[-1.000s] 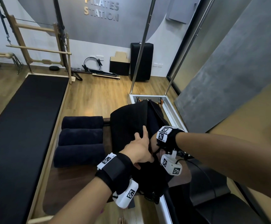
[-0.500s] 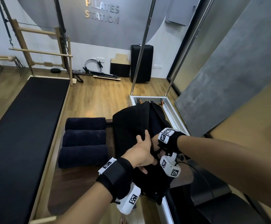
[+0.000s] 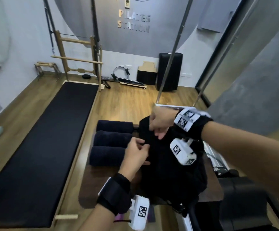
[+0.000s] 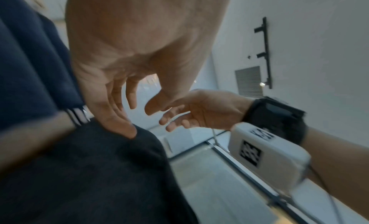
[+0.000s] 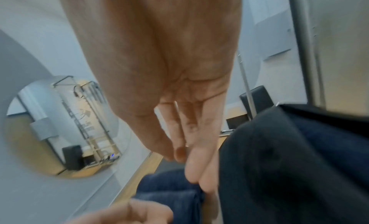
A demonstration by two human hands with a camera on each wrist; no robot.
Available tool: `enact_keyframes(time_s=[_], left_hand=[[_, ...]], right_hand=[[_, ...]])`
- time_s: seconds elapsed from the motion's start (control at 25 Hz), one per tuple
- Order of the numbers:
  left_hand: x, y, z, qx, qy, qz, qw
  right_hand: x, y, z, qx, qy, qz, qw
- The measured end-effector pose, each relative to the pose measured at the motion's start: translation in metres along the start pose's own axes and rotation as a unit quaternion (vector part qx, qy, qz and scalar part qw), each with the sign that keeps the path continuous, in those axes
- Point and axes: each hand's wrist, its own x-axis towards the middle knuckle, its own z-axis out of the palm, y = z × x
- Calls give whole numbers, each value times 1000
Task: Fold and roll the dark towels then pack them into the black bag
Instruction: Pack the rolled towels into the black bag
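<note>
From the head view, the left hand (image 3: 136, 155) sits at the left edge of the black bag (image 3: 172, 167), fingers curled onto a fold of its fabric, though blur keeps me from telling whether it truly pinches the fabric. The right hand (image 3: 162, 121) is beyond it, at the bag's far top edge, knuckles up and fingers bent down toward the cloth. Three rolled towels (image 3: 112, 142) lie side by side just left of the left hand, touching one another, on the brown bench (image 3: 212, 194) that also carries the bag. A long black mat (image 3: 40, 150) stretches farther left of the towels. From the left wrist view, the left hand (image 4: 127, 79) looks relaxed, its fingers (image 4: 113, 113) loosely extended with the lowest one touching the top of the bag (image 4: 89, 172); nothing is clasped inside it here. The right hand (image 4: 197, 110) hangs just beyond, fingers loosely bent and holding nothing, apart from the left thumb. A navy towel (image 4: 30, 61) fills the space left of the palm. From the right wrist view, the right hand (image 5: 169, 85) points downward with fingers (image 5: 197, 156) nearly straight and together, their tips beside the bag's (image 5: 289, 172) edge to the right; whether they touch it I cannot tell. A towel (image 5: 169, 188) lies below the fingertips, and the left hand (image 5: 127, 211) shows blurred at the bottom.
</note>
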Motion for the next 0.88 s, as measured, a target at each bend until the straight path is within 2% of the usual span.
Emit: enact_keyframes(time_s=[0.04, 0.12, 0.24, 0.36, 0.48, 0.68, 0.76, 0.88], left_hand=[[6, -12, -21, -11, 50, -16, 999], [12, -39, -56, -19, 107, -74, 991], [6, -67, -90, -50, 144, -175, 973], [0, -82, -98, -116, 145, -209, 960], [-4, -85, -99, -186, 139, -213, 949], [-13, -82, -97, -160, 128, -211, 956], [-18, -69, -94, -184, 126, -172, 960], [-27, -25, -84, -263, 96, -58, 958]], right_hand=[[6, -11, 22, 3, 6, -48, 999], [21, -25, 71, -32, 18, -113, 993], [47, -34, 130, -101, 8, -134, 986], [65, -38, 159, -194, 20, -135, 971], [73, -40, 174, -164, -1, -124, 979], [61, -32, 174, 14, -84, -104, 991], [46, -27, 158, 88, -104, -120, 983], [17, -18, 110, 198, -65, -164, 964]])
